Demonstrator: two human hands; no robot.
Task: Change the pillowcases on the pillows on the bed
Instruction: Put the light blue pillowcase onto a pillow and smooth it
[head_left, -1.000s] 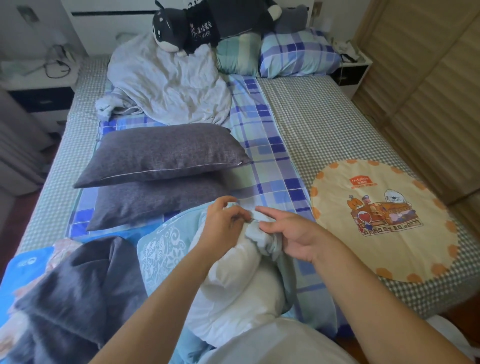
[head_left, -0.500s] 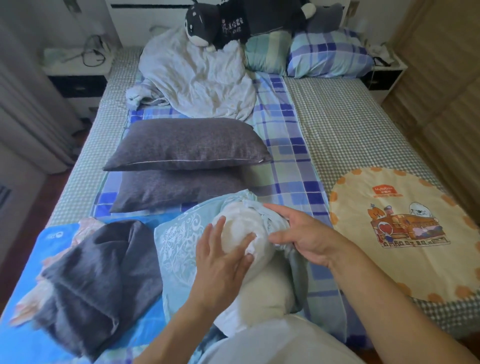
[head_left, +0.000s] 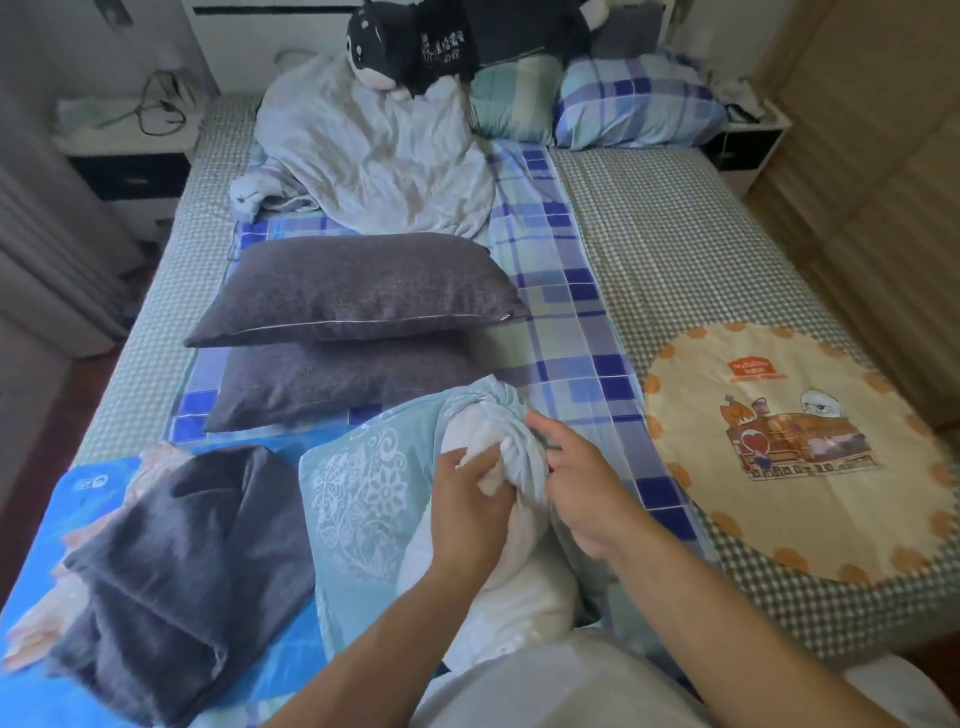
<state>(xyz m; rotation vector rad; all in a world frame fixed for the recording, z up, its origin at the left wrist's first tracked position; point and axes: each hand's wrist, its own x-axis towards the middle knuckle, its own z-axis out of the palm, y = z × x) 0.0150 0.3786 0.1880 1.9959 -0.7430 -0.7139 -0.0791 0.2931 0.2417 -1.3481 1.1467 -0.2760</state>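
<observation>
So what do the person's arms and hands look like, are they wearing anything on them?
Both forearms are bare: no sleeves, gloves, watch or bracelets show. The left hand and the right hand have bare fingers with no rings that I can see. Light fabric at the bottom may be their clothing.

Where things lie on the bed

Two stacked pillows (head_left: 358, 291) sit mid-bed, left of the round mat (head_left: 810, 457). Nearer, a folded cloth (head_left: 171, 561) lies left of the half-cased pillow (head_left: 498, 551). Behind, a crumpled blanket (head_left: 374, 161), a plush toy (head_left: 457, 39) on it
</observation>
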